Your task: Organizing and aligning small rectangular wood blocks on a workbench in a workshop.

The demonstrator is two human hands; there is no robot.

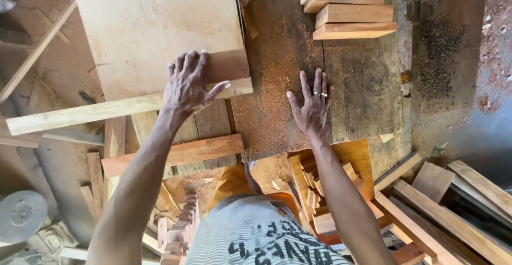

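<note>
Left grip (186, 86) lies on a board (226, 65) atop a wide panel (149, 25), long batten (80, 113) just below it. Right grip (312, 105) lies flat on the counter (362, 94), right of the board. Stacked blocks (349, 6) beyond the right grip; offcut crate (357, 158) under its wrist.

Open, sawdust-strewn workbench top (277, 67) lies between the left hand (188, 83) and right hand (312, 102), and ahead of the right hand up to the stacked wood blocks (349, 9). Ahead of the left hand the plywood sheet (154, 25) blocks passage; a long batten (80, 113) crosses beneath it. Right of the right hand, bare planks run to the bench edge.
</note>
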